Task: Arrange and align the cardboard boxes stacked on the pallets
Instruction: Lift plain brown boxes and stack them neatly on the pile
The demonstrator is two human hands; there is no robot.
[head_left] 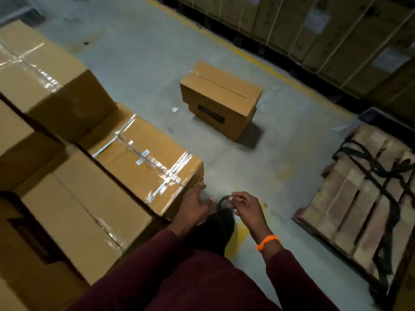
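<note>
Several taped cardboard boxes are stacked on my left; the nearest low box (148, 162) has shiny tape across its top. My left hand (194, 206) rests against that box's near right corner, fingers spread and holding nothing. My right hand (246, 207) hovers just to the right over the floor, fingers loosely curled and apart, an orange band on the wrist. A single cardboard box (221, 99) with a dark label stands alone on the concrete floor ahead. A taller box (45, 70) sits on the stack at upper left.
A wooden pallet (350, 198) with black straps lying over it sits on the floor at right. A row of strapped cartons (325, 30) lines the far side behind a yellow floor line (258, 61). My dark shoe (221, 223) shows below my hands.
</note>
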